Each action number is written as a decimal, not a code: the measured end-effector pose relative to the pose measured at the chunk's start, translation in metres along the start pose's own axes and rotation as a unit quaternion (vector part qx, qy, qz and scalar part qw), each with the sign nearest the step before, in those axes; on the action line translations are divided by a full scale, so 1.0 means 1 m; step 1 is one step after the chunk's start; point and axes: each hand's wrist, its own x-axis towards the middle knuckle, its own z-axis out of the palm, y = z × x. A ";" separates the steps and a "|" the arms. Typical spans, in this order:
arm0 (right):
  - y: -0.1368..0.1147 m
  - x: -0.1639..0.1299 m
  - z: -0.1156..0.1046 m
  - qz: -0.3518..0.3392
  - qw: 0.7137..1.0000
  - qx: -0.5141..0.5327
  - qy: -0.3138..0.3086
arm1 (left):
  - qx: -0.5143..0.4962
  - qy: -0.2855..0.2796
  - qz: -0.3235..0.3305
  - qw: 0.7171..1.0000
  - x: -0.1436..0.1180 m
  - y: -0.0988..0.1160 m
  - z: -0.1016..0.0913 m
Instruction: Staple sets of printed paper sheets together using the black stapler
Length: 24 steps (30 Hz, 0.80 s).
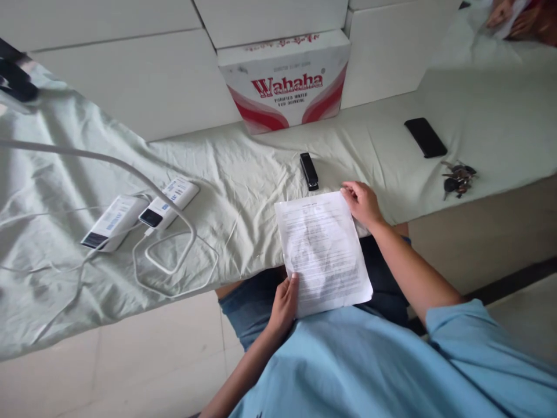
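Printed sheet of paper (324, 255) gripped at its near left edge by the left hand (284, 306) and at its far right corner by the right hand (362, 203), half resting on the cloth-covered table (243, 191). Black stapler (308, 171) just beyond.

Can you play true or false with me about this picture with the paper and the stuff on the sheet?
1. Both hands hold the paper. True: the left hand has its bottom edge, the right hand its top corner.
2. The stapler lies on the paper. False: it lies on the sheet just above it.
3. The keys sit near the phone. True.
4. The box is blue. False: it is white and red.
5. Two white chargers lie left of the paper. True.
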 end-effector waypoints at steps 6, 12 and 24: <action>-0.013 -0.005 -0.008 0.003 0.999 0.036 -0.032 | -0.002 -0.007 0.008 1.000 0.008 -0.011 0.002; -0.008 0.001 -0.005 -0.008 0.999 -0.007 -0.053 | 0.010 -0.001 0.018 1.000 0.009 -0.008 0.003; -0.006 0.002 -0.002 0.004 0.999 -0.029 -0.042 | -0.131 -0.044 -0.078 0.987 0.005 -0.012 0.005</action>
